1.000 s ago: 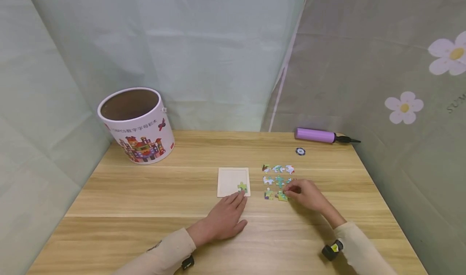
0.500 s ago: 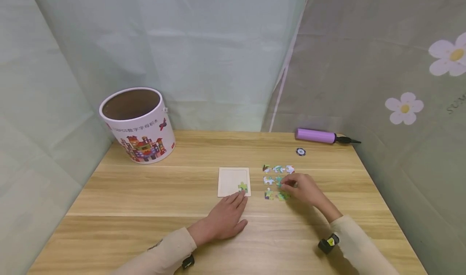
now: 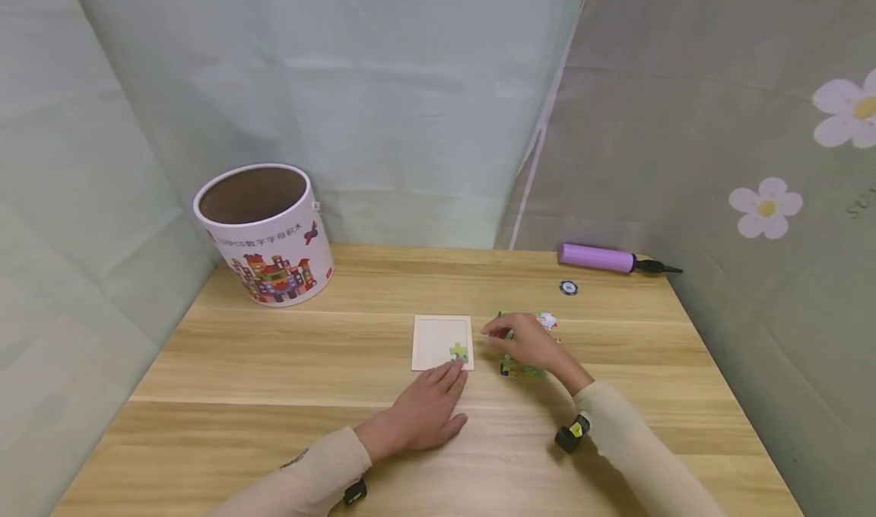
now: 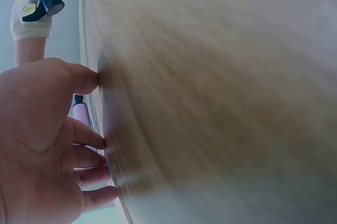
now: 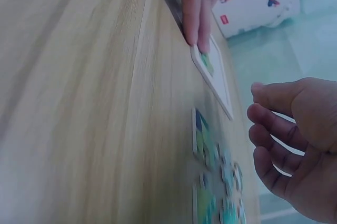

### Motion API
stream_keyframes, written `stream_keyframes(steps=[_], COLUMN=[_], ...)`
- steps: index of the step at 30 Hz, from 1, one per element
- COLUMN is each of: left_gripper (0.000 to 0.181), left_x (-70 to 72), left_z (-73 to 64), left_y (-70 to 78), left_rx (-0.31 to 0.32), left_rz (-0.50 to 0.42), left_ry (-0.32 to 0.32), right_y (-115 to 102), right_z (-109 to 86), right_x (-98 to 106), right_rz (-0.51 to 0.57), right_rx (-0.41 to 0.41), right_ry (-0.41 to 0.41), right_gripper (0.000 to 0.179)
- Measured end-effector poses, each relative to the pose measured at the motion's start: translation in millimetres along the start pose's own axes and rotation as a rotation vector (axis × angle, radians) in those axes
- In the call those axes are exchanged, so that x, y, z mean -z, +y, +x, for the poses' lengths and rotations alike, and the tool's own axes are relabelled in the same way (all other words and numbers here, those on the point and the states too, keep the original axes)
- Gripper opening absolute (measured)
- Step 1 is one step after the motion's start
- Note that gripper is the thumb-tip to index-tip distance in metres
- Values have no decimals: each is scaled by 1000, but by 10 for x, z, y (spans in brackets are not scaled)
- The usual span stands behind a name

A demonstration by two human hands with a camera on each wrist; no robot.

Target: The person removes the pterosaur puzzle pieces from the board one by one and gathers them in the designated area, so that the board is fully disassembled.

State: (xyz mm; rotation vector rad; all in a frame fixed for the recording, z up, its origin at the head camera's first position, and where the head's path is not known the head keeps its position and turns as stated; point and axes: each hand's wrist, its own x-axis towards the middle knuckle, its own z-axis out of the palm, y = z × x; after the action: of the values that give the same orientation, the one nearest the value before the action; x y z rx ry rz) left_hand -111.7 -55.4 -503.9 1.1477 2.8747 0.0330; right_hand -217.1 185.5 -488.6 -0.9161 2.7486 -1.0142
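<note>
My left hand point(image 3: 426, 409) lies on the table with its fingers straight, fingertips at the near right corner of a square wooden puzzle board point(image 3: 433, 340). One green puzzle piece point(image 3: 458, 350) sits in that corner, partly under the fingertips. To the right of the board, my right hand point(image 3: 528, 341) hangs over the loose jigsaw pieces point(image 3: 509, 366), hiding most of them. Its thumb and fingers are curled with the tips close together, a pale spot showing there; I cannot tell whether they pinch a piece. In the right wrist view, several pieces point(image 5: 202, 138) lie below the right hand point(image 5: 310, 139).
A white printed bucket point(image 3: 277, 255) stands at the back left of the wooden table. Toward the back right lie a purple hand pump point(image 3: 597, 258) and a round dark-and-white chip point(image 3: 569, 288). Curtains point(image 3: 411, 122) enclose the table behind and at the sides.
My right hand has moved left across the loose pieces, from their right side toward the board. The left hand stays at the board's corner. The head view has shifted slightly.
</note>
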Motion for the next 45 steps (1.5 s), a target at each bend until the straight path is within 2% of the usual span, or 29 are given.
stream_keyframes(steps=[6, 13, 21, 30, 37, 45], left_gripper=[65, 65, 65, 60, 60, 58], left_x=[11, -5, -11, 20, 17, 30], left_z=[-6, -3, -7, -13, -16, -7], left_y=[-3, -19, -20, -25, -27, -35], left_rx=[-9, -20, -20, -73, -79, -80], left_rz=[9, 8, 16, 6, 1, 7], left_ry=[10, 30, 22, 53, 58, 63], right_y=[-84, -132, -109, -116, -144, -155], right_z=[201, 308, 348, 353, 338, 321], right_x=[-153, -259, -324, -338, -327, -309], right_rz=[-19, -56, -91, -84, -54, 30], right_rx=[-11, 10, 60, 29, -9, -69], right_ry=[-58, -127, -132, -147, -141, -119], right_gripper=[17, 15, 15, 12, 10, 5])
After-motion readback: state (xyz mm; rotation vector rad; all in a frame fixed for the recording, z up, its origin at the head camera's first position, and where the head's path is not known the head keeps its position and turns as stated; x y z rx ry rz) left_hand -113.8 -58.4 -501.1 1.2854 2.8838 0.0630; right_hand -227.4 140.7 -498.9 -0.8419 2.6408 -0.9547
